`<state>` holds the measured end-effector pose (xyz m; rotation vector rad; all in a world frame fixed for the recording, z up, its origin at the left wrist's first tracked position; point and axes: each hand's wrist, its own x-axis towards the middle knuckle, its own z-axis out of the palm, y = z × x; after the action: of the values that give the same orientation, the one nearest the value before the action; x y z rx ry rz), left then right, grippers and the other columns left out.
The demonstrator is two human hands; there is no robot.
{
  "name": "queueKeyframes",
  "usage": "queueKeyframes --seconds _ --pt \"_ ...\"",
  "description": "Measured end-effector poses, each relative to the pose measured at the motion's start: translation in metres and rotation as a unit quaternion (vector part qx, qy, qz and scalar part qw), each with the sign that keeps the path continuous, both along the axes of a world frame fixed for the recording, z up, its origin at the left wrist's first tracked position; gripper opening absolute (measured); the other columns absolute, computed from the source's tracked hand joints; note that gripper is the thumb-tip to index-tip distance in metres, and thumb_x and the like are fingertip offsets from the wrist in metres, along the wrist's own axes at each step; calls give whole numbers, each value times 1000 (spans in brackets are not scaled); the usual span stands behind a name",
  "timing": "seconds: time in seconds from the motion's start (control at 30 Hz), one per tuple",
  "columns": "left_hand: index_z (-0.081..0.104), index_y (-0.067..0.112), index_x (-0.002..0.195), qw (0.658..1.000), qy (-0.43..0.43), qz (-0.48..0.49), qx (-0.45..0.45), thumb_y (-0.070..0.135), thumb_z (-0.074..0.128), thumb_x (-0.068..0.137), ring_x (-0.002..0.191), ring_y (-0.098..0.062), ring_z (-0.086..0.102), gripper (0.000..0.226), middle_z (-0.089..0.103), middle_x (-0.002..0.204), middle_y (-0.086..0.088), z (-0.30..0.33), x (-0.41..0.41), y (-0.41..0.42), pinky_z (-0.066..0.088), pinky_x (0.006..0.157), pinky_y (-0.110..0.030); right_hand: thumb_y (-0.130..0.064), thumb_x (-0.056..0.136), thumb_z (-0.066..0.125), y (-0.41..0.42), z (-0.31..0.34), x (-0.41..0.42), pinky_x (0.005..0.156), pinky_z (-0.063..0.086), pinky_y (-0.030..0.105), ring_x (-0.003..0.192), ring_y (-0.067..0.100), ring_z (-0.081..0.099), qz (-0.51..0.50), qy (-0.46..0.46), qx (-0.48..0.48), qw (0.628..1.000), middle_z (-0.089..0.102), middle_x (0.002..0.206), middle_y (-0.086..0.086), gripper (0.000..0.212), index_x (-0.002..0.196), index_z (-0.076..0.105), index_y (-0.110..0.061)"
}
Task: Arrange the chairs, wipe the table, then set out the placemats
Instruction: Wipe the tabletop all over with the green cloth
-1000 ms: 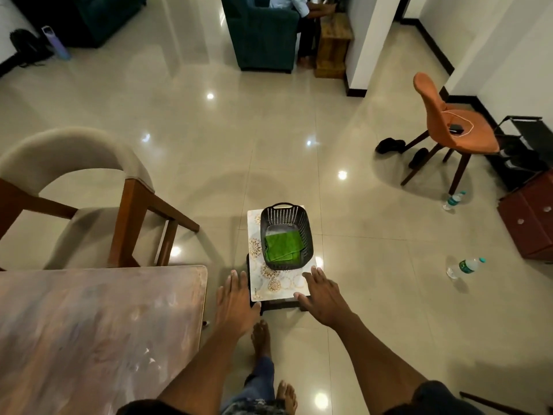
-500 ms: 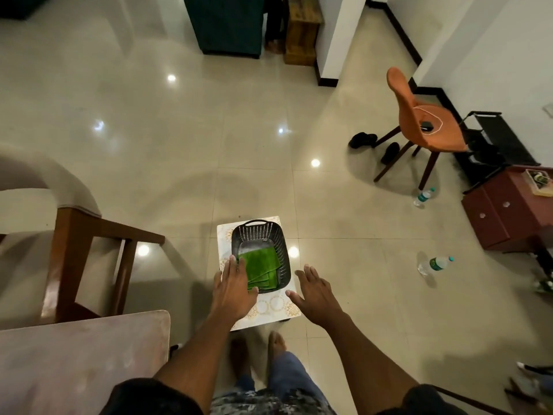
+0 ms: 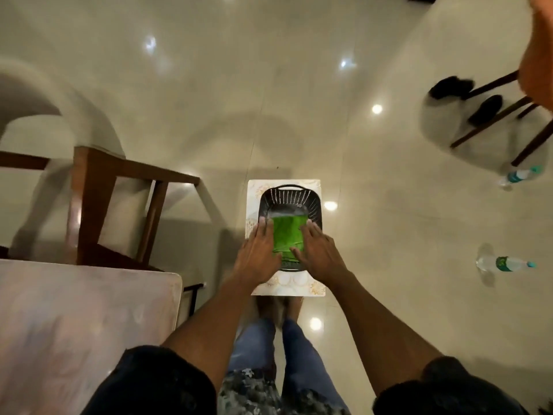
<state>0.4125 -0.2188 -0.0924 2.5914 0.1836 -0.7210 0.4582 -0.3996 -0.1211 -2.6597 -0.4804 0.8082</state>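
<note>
A black slotted basket (image 3: 288,195) stands on a small white patterned stool (image 3: 314,287) in front of me. Folded green placemats (image 3: 288,235) lie stacked inside it. My left hand (image 3: 257,253) lies over the basket's left side with straight fingers along the stack's left edge. My right hand (image 3: 318,251) reaches in from the right, fingers straight on the stack's right edge. The marbled dining table (image 3: 80,324) fills the lower left. A cream-cushioned wooden chair (image 3: 95,187) stands at the table's far side.
An orange chair (image 3: 535,64) with dark legs stands at the upper right, with black shoes (image 3: 466,97) under it. Two plastic water bottles (image 3: 505,263) lie on the glossy tiled floor at the right. My feet are under the stool.
I have leaned in over the stool. Both hands have moved forward from the stool's near edge into the basket and now flank the green placemats.
</note>
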Motion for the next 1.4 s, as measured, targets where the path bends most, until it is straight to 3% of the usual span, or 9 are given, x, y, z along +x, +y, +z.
queueKeyframes --seconds 0.23,0.37,0.57,0.7,0.93,1.0,1.1,1.27,1.4 --pt "29 4 159 997 34 -64 4 22 68 96 143 -41 46 77 38 157 -23 -169 84 -4 43 118 -52 -20 99 71 33 -145 55 117 40 53 144 41 48 29 18 -27 999 43 159 24 70 156 36 0" --pt "26 1 161 995 38 -81 37 5 70 94 149 -44 39 80 33 163 -28 -232 117 -3 41 122 -52 0 96 69 42 -197 73 118 43 51 141 42 50 28 6 -63 998 41 160 27 68 155 35 4" --pt "36 -3 154 985 -16 -97 140 -6 73 87 138 -40 51 76 44 154 -25 -273 120 -13 45 114 -47 10 87 69 43 -240 81 113 41 53 136 46 51 65 -39 -100 992 47 154 29 76 154 34 6" --pt "58 -1 134 989 -46 -77 117 -12 66 86 132 -34 56 50 57 141 -20 -277 111 -13 44 116 -44 10 85 70 44 -251 74 123 36 53 146 44 41 58 -85 -102 990 43 156 28 79 156 36 1" --pt "63 9 110 999 -22 15 -24 -6 60 94 111 -28 62 22 56 130 -12 -207 69 -15 56 96 -40 -16 98 70 22 -191 45 103 46 46 120 32 53 -2 -90 -46 995 59 134 14 22 120 69 -13" --pt "56 14 103 998 -4 26 -50 -1 59 96 100 -29 62 18 57 123 -10 -164 62 -10 47 78 -36 -14 93 68 16 -143 38 98 47 46 112 32 56 -28 -83 -18 996 63 122 12 17 111 68 -13" --pt "56 16 108 994 11 46 -96 -1 59 93 93 -31 64 22 63 101 -10 -83 68 2 43 71 -36 -17 86 75 11 -62 38 95 46 47 104 33 61 -79 -94 35 992 67 105 8 22 106 68 -14" --pt "61 26 95 984 -52 106 -136 4 55 83 95 -34 65 26 69 101 -13 53 97 26 47 72 -36 -21 93 77 19 73 69 80 47 43 87 38 67 -111 -133 80 982 72 86 9 16 104 66 -15" --pt "77 13 92 950 -157 194 -189 1 76 84 98 -28 72 15 76 96 -9 121 119 53 51 79 -27 -25 90 72 42 147 104 67 36 34 81 36 66 -151 -140 163 965 72 83 10 13 95 66 -14"
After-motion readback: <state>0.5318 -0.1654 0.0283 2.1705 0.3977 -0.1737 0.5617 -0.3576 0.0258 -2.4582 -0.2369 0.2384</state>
